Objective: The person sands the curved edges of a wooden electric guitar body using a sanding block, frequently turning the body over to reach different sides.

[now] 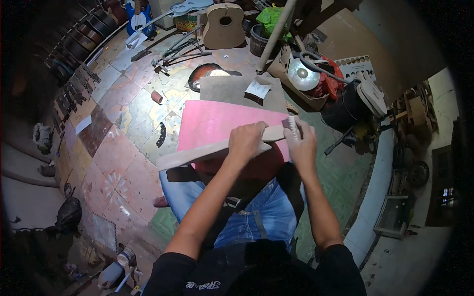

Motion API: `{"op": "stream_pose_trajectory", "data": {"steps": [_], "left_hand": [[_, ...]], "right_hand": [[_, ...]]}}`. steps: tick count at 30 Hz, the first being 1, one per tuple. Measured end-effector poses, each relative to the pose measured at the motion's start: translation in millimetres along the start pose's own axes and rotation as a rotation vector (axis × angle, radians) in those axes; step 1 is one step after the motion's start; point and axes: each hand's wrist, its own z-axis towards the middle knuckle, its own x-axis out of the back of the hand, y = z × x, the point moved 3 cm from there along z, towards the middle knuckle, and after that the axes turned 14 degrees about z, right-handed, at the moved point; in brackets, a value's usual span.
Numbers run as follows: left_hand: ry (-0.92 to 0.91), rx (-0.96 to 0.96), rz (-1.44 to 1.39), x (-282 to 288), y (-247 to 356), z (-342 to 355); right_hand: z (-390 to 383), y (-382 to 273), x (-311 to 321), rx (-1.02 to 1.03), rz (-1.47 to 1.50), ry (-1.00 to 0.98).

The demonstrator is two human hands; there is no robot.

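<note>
While the left grip (245, 143) clasps the guitar neck (192, 155) mid-length, probably to steady it | right grip (302, 143) pinches a pale ridged piece (295, 129) at neck's right end, contact unclear | neck slants across near side of the pink board (212, 118), left end past its edge | room looks best over board's far part

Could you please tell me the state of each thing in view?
Left hand: closed
Right hand: closed
Wooden neck: held in left hand, aslant
Small tool: held in right hand
Pink board: laid out beneath neck
Guitar body: upright
Blue guitar: upright
Box: open, filled
Bucket: green bag on top
</note>
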Motion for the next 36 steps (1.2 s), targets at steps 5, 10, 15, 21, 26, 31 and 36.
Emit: {"op": "stream_pose_trajectory", "data": {"steps": [5,10,15,21,26,31,36], "left_hand": [[-0.012,0.008,-0.025,1,0,-2],[-0.059,0.058,0.028,-7,-11,4],[-0.024,0.031,0.037,-3,-7,10],[0.002,0.033,0.066,-4,-13,10],[-0.009,0.053,0.03,-4,-16,8],[0.044,0.014,0.018,-7,-9,4],[0.01,0.029,0.032,4,0,-2]], "right_hand": [[-11,-26,-8,0.164,-0.195,-0.043],[-21,-41,-19,0.216,-0.276,-0.056],[17,-11,-15,-0.033,-0.122,-0.026],[0,-34,-28,0.164,-0.265,-0.109],[-19,-52,-37,0.262,-0.394,-0.075],[34,-6,-16,-0.073,-0.026,-0.014],[-16,-38,-18,0.232,-0.302,-0.037]]}}
